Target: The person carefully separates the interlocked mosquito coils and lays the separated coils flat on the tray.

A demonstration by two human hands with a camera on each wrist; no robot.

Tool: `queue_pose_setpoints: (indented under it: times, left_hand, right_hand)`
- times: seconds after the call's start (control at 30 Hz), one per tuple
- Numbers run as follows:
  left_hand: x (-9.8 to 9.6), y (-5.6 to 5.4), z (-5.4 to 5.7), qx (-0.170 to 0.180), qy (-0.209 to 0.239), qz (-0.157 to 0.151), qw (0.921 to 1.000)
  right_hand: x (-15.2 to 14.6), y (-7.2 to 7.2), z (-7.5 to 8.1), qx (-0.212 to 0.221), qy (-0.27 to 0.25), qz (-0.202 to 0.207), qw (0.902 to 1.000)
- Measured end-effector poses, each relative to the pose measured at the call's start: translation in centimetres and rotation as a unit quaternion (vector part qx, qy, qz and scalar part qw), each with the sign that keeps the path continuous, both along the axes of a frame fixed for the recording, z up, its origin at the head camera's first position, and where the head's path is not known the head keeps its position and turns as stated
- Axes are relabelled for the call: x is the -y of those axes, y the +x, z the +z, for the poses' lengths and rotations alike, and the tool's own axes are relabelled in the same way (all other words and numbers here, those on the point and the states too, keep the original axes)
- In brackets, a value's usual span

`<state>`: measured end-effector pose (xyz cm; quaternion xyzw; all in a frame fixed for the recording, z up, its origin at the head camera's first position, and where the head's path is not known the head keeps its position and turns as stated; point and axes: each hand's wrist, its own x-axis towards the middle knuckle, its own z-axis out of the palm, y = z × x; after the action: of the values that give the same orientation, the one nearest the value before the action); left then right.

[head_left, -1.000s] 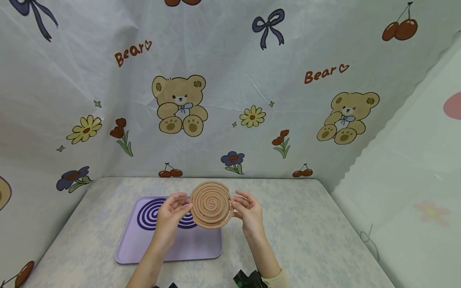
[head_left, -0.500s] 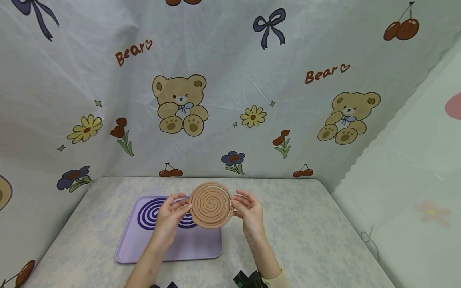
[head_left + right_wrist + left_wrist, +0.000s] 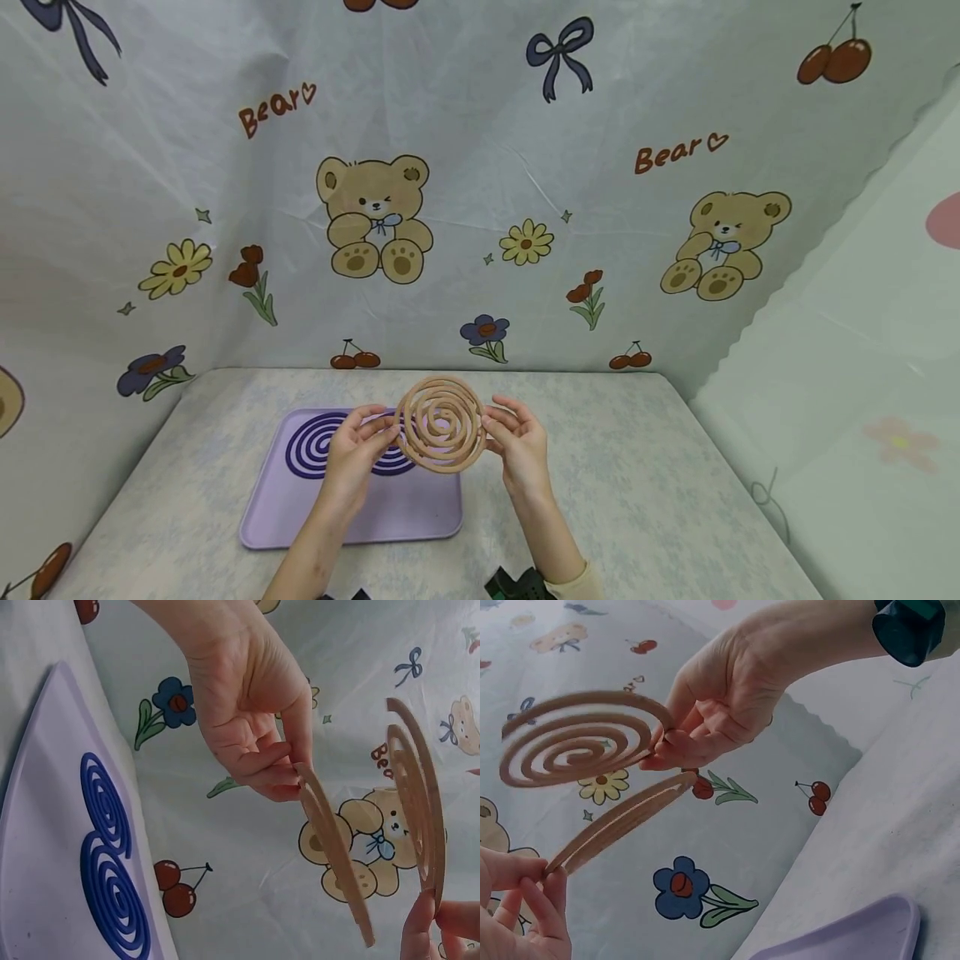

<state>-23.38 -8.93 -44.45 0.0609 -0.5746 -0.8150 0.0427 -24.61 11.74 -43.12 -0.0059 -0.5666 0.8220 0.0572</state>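
Two light-brown mosquito coils are held up over the table, one in each hand. My left hand [image 3: 348, 458] pinches the edge of one coil [image 3: 337, 851], seen nearly edge-on in both wrist views. My right hand [image 3: 527, 454] pinches the rim of the other coil [image 3: 592, 697], whose open spiral shows in the left wrist view. Both wrist views show a gap between the two coils. From the head view they overlap as one round shape with uneven gaps. My left hand partly hides the dark blue spirals on the tray.
A lilac tray [image 3: 405, 517] lies on the pale table [image 3: 637, 483], left of centre. On it rest two dark blue spirals [image 3: 116, 896] side by side; whether they are joined I cannot tell. A bear-printed sheet [image 3: 465, 167] hangs behind the table.
The coils have come apart: earlier they nested as one tight disc, and now open gaps show between their rings. Both hands have hardly moved.
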Motion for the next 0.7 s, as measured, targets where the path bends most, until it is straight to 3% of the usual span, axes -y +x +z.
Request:
queue_pose_setpoints:
  times: [0.37, 0.7]
  left_hand:
    - [0.5, -0.3, 0.0, 0.006, 0.007, 0.014, 0.9999]
    - [1.5, -0.4, 0.1, 0.031, -0.013, 0.005, 0.9994]
  right_hand:
    - [-0.2, -0.3, -0.2, 0.002, -0.011, -0.012, 0.9999]
    - [-0.3, -0.4, -0.4, 0.002, -0.014, -0.020, 0.9997]
